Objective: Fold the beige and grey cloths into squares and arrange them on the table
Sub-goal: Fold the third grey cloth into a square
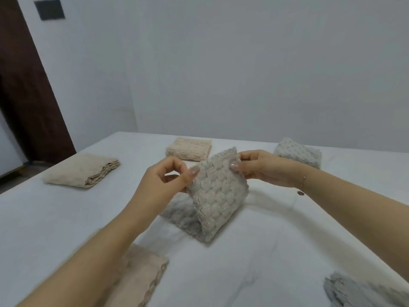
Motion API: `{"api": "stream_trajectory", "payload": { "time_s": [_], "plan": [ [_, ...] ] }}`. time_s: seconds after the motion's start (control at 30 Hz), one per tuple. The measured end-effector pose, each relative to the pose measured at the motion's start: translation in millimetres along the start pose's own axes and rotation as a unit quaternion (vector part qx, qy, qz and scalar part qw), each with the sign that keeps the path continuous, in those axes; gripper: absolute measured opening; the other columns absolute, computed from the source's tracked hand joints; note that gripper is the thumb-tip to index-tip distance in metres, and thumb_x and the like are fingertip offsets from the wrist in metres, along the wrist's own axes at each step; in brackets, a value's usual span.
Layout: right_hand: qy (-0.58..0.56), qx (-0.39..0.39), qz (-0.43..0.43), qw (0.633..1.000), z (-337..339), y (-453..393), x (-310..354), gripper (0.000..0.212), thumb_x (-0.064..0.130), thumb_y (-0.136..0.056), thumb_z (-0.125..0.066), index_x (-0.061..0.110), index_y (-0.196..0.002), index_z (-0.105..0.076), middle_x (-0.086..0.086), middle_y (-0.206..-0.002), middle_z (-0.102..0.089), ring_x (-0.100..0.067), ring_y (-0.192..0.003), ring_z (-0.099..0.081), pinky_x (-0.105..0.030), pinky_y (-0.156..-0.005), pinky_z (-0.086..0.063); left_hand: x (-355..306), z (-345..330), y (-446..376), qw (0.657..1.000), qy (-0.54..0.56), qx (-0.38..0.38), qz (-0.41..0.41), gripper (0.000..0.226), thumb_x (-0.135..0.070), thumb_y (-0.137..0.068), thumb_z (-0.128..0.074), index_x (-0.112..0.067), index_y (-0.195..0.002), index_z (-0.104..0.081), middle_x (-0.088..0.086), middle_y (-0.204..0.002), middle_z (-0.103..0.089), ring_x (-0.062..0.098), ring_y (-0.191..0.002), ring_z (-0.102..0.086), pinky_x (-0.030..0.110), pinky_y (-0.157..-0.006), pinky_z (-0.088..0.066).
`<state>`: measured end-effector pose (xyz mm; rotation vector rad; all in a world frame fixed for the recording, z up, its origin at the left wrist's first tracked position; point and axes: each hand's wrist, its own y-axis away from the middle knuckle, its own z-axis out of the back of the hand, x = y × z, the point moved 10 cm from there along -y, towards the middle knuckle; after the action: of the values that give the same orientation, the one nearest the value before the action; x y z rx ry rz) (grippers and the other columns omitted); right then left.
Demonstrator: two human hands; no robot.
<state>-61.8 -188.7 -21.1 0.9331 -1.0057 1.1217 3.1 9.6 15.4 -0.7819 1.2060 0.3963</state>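
Both hands are pinching the top edge of the grey cloth (218, 191), left hand (163, 180) and right hand (263, 168), its lower part resting mid-table (55, 218). Beyond it sit a folded beige cloth (189, 149) and a folded grey one (298, 152).

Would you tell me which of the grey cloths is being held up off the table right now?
The grey cloth in the middle: both hands pinch its top edge, left hand, right hand. The far-right grey cloth and near-right one lie untouched.
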Motion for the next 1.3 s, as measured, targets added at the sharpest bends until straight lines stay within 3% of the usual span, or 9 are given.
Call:
{"api": "stream_trajectory", "payload": {
  "time_s": [0.1, 0.27, 0.4, 0.7, 0.87, 1.1, 1.2, 1.23, 1.3],
  "plan": [
    [-0.001, -0.007, -0.025, 1.0, -19, -24, -1, 0.021, 0.026, -0.079, -0.073, 0.011, -0.09, -0.063, -0.009, -0.089, -0.058, -0.018, -0.082, -0.052, -0.029, -0.086, -0.045, 37, 34, 0, 0.996, -0.007, -0.065, 0.055, 0.02, -0.015, -0.08, -0.073, -0.009, -0.083, -0.054, 0.004, -0.078, -0.061, 0.015, -0.063, -0.062, 0.019, -0.06, -0.052],
    [0.016, -0.038, -0.069, 0.997, -34, -49, -16, 0.014, 0.026, -0.083, -0.071, 0.017, -0.092, -0.066, -0.001, -0.092, -0.069, -0.016, -0.086, -0.064, -0.03, -0.084, -0.051, 80, 59, 3, 0.982, -0.11, -0.09, 0.121, 0.023, -0.026, -0.083, -0.072, -0.02, -0.101, -0.058, 0.005, -0.084, -0.068, 0.015, -0.072, -0.061, 0.021, -0.06, -0.046],
    [0.037, -0.058, -0.093, 0.993, -41, -56, -22, 0.016, 0.028, -0.083, -0.07, 0.017, -0.093, -0.065, 0.001, -0.087, -0.069, -0.012, -0.076, -0.065, -0.021, -0.065, -0.053, 90, 64, 2, 0.977, -0.146, -0.098, 0.118, 0.013, -0.024, -0.082, -0.071, -0.016, -0.091, -0.068, 0.0, -0.079, -0.066, 0.008, -0.067, -0.059, 0.017, -0.059, -0.041],
    [0.127, -0.13, -0.065, 0.981, -41, -57, -21, 0.029, 0.031, -0.084, -0.069, 0.015, -0.108, -0.062, 0.0, -0.088, -0.07, -0.011, -0.073, -0.064, -0.018, -0.058, -0.049, 93, 76, 1, 0.965, -0.205, -0.129, 0.104, 0.003, -0.02, -0.084, -0.068, -0.017, -0.083, -0.07, -0.004, -0.077, -0.065, 0.003, -0.07, -0.056, 0.01, -0.057, -0.038],
    [0.201, -0.163, -0.019, 0.966, -45, -54, -10, 0.034, 0.033, -0.087, -0.065, 0.021, -0.117, -0.055, -0.005, -0.085, -0.067, -0.018, -0.076, -0.061, -0.032, -0.075, -0.05, 90, 79, 2, 0.964, -0.204, -0.14, 0.1, 0.004, -0.02, -0.084, -0.068, -0.017, -0.083, -0.07, -0.006, -0.074, -0.063, 0.006, -0.067, -0.055, 0.017, -0.059, -0.038],
    [0.438, -0.184, 0.057, 0.878, -76, -31, 30, 0.046, 0.042, -0.095, -0.047, 0.016, -0.133, -0.048, 0.001, -0.138, -0.049, -0.017, -0.125, -0.046, -0.032, -0.104, -0.036, 92, 83, 3, 0.962, -0.197, -0.152, 0.109, 0.004, -0.019, -0.082, -0.069, -0.018, -0.079, -0.07, -0.006, -0.072, -0.062, 0.007, -0.063, -0.054, 0.024, -0.06, -0.042],
    [0.453, -0.124, 0.059, 0.881, -115, -20, 26, 0.045, 0.05, -0.095, -0.042, 0.015, -0.121, -0.053, 0.001, -0.123, -0.058, -0.019, -0.113, -0.051, -0.036, -0.1, -0.037, 91, 84, 3, 0.961, -0.204, -0.154, 0.106, 0.005, -0.017, -0.081, -0.07, -0.018, -0.077, -0.071, -0.006, -0.068, -0.062, 0.007, -0.062, -0.055, 0.024, -0.061, -0.044],
    [0.472, -0.095, 0.041, 0.875, -126, -19, 16, 0.054, 0.054, -0.094, -0.037, 0.014, -0.128, -0.048, 0.0, -0.132, -0.053, -0.02, -0.121, -0.047, -0.038, -0.107, -0.031, 90, 85, 3, 0.961, -0.206, -0.156, 0.104, 0.004, -0.016, -0.081, -0.07, -0.017, -0.077, -0.071, -0.006, -0.067, -0.062, 0.008, -0.062, -0.056, 0.023, -0.06, -0.043],
    [0.512, -0.058, -0.004, 0.857, -137, -20, -8, 0.073, 0.061, -0.094, -0.026, 0.016, -0.151, -0.018, -0.002, -0.158, -0.016, -0.016, -0.145, -0.013, -0.035, -0.12, -0.005, 90, 86, 4, 0.961, -0.202, -0.158, 0.103, 0.004, -0.015, -0.081, -0.07, -0.016, -0.077, -0.072, -0.004, -0.067, -0.063, 0.01, -0.065, -0.059, 0.021, -0.06, -0.043]
  ]
}}
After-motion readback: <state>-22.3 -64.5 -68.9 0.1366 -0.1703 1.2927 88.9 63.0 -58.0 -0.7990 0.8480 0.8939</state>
